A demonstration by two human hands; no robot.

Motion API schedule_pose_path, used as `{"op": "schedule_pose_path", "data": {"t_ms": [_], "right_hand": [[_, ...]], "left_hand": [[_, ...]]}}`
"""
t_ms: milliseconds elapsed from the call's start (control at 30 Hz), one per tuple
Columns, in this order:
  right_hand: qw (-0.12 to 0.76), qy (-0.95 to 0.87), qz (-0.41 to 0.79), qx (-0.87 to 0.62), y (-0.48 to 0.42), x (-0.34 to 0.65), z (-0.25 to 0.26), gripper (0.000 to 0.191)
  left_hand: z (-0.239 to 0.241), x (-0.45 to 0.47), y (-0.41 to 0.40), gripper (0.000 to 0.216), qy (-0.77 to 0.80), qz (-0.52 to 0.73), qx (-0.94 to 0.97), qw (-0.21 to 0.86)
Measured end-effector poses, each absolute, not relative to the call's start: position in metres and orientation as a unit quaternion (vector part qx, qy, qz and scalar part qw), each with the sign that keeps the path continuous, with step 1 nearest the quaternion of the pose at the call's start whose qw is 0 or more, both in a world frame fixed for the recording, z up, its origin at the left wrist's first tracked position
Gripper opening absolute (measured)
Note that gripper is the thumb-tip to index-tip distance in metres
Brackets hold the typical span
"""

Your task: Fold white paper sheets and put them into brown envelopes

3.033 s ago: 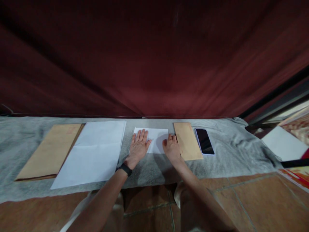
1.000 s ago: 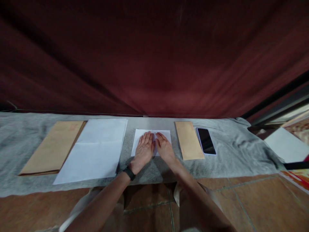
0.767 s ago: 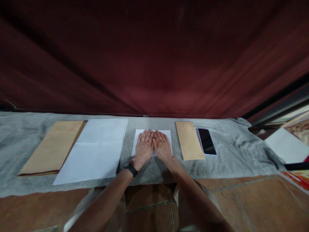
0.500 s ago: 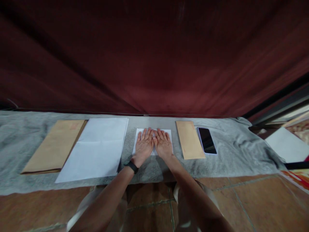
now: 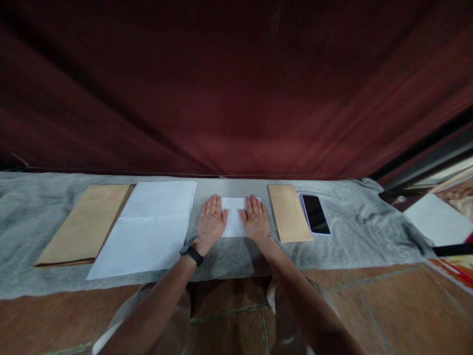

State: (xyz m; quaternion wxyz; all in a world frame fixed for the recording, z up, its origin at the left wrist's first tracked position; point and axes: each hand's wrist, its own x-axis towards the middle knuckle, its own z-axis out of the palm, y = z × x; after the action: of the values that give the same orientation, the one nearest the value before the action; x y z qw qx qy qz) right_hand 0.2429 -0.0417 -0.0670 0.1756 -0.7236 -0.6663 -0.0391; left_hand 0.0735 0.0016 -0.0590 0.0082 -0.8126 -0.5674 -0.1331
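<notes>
A small white sheet of paper [image 5: 233,219], which looks folded, lies flat on the grey cloth [image 5: 229,261] in front of me. My left hand [image 5: 212,222] rests palm down over its left side, fingers stretched out and thumb pointing inward. Over the right side, my right hand [image 5: 255,219] lies flat in the same way. A strip of white paper shows between the two thumbs; both side edges are mostly covered by the hands. Close to my right hand is a brown envelope [image 5: 290,213].
Left of my hands lies a stack of large white sheets [image 5: 151,227], beside a pile of brown envelopes [image 5: 84,224]. A phone [image 5: 316,214] lies right of the single envelope. Behind the cloth hangs a dark red curtain [image 5: 236,98]. A white sheet [image 5: 439,219] is at far right.
My hands were together at the middle of the small paper. They have slid apart, the left one leftward and the right one rightward, uncovering its middle.
</notes>
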Motion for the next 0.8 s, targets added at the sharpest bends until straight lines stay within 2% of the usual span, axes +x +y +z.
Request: {"op": "schedule_pose_path", "data": {"t_ms": [433, 667, 800], "right_hand": [[0.207, -0.622, -0.015, -0.755, -0.055, 0.255, -0.062, 0.064], [0.204, -0.568, 0.037, -0.796, -0.066, 0.272, -0.043, 0.057], [0.197, -0.541, 0.090, -0.813, -0.066, 0.275, -0.039, 0.045]], "left_hand": [[-0.057, 0.059, 0.000, 0.067, -0.581, -0.153, -0.799, 0.006], [-0.056, 0.060, 0.000, 0.067, -0.579, -0.154, -0.800, 0.017], [-0.056, 0.060, 0.000, 0.067, -0.580, -0.154, -0.800, 0.018]]}}
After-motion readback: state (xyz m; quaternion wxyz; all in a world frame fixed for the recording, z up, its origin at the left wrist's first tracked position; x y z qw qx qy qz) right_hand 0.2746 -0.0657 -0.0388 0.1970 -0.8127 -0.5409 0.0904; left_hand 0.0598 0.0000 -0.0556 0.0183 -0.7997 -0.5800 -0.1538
